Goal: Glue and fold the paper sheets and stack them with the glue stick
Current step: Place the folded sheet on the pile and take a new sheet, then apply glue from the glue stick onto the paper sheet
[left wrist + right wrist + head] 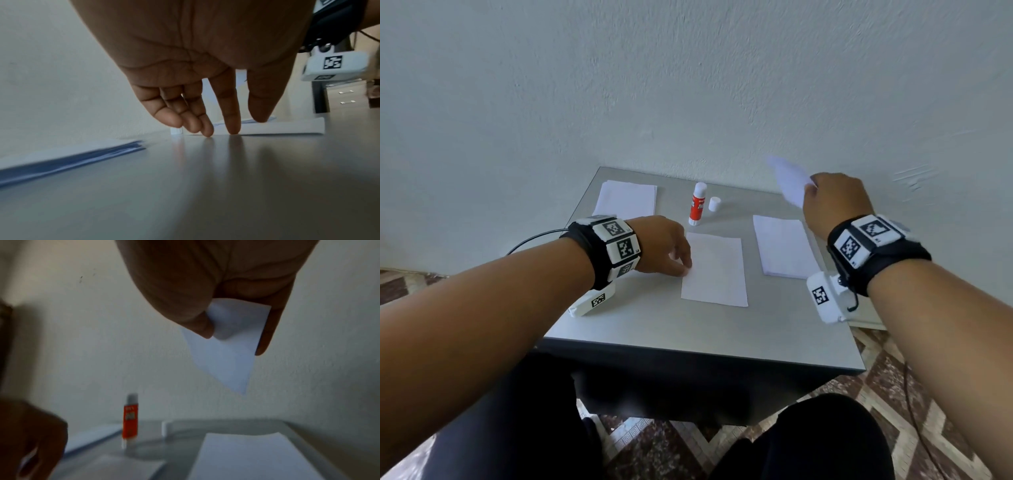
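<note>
White paper pinched in your right hand (835, 202): that folded sheet (789, 181) hangs above the grey table's (654, 329) far right corner. Your left hand (661, 245), fingers straight, touches the centre sheet's (715, 270) left edge. Between two paper stacks (626, 198) (784, 246), the uncapped glue stick (697, 204) stands upright beside its cap (714, 204).

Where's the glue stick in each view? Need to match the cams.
Head: glue stick stands upright at the table's far middle, uncapped, its white cap just to its right.
Left wrist: not visible; the left hand blocks that direction.
Right wrist: lower left, upright and blurred, below the held paper.
Shared landmark: the single sheet under the left hand's fingertips, seen in all three.
</note>
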